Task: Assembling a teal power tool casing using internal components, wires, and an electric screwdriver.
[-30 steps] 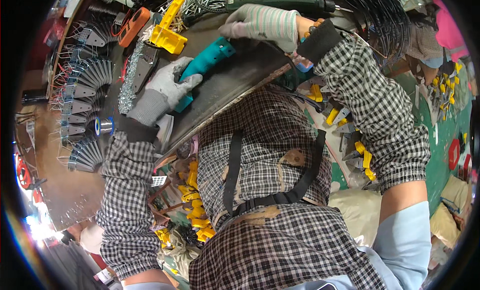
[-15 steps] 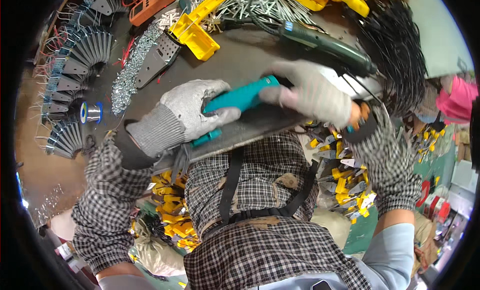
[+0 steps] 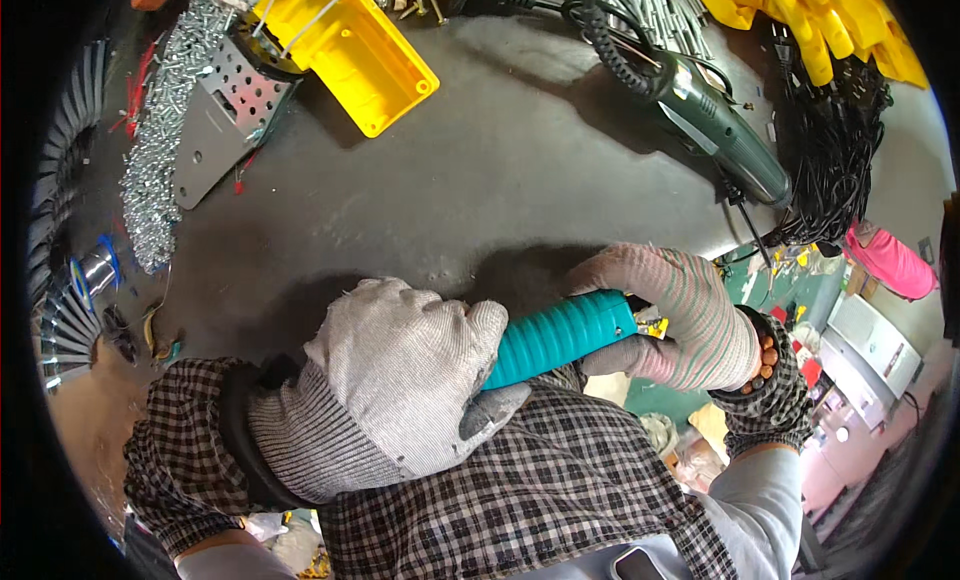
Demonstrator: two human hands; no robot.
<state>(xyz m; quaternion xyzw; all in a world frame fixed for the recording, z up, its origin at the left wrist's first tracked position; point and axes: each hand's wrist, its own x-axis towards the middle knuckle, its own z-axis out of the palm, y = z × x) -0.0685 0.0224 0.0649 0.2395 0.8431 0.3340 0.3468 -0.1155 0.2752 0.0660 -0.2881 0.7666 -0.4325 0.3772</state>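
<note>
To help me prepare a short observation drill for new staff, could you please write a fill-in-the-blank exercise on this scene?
1. Beyond the ridged teal tube, which the left grip is closed around, lies an open housing coloured ____.
2. The beaded bracelet is on the person's ____ wrist.
3. In the picture, the silvery pile lies to the ____ of the perforated plate.
4. The bundle of cables is coloured ____.

Missing words: yellow; right; left; black.

Teal handle (image 3: 565, 338) of ribbed plastic, left glove (image 3: 405, 365) of matt knitted cloth, right glove (image 3: 690, 315) of knitted cloth, yellow housing (image 3: 345, 50) of smooth glossy plastic, perforated plate (image 3: 222, 130) of satin metal, shiny metal fasteners (image 3: 160, 145), scuffed tabletop (image 3: 420, 195)
</note>
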